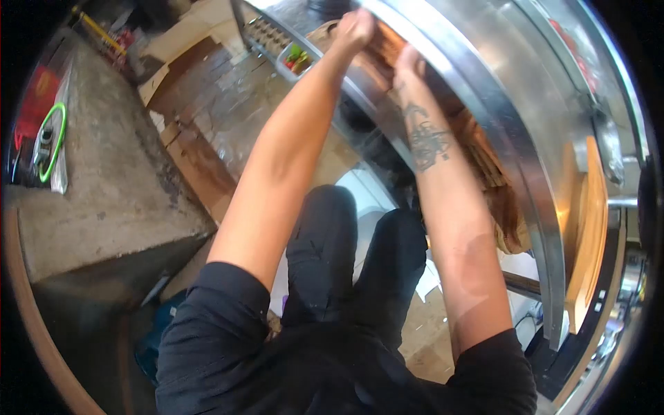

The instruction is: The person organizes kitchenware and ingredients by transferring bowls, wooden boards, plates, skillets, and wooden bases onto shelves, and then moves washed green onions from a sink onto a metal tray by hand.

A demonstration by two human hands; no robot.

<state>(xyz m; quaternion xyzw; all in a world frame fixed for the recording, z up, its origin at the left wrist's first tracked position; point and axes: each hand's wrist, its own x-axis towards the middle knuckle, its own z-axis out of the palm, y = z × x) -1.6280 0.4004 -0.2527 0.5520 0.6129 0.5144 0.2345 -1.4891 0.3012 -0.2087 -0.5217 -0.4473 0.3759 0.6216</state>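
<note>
Both my arms stretch forward to a shelf beneath the steel counter (pixel 484 83). A brown wooden board (pixel 389 47) shows between my hands, its far part hidden under the counter. My left hand (pixel 356 29) is closed at the board's left side. On its right side is my right hand (pixel 409 63), curled against it with most of its fingers out of sight. More brown wooden pieces (pixel 484 149) lie stacked on the shelf beside my right forearm. A clear container (pixel 296 62) with red and green produce stands left of my left wrist.
A concrete ledge (pixel 117 166) runs along the left, with a bright green ring (pixel 54 142) on it. Flattened cardboard (pixel 197 162) lies on the wet floor. Upright light wooden boards (pixel 588 228) stand at the counter's right end.
</note>
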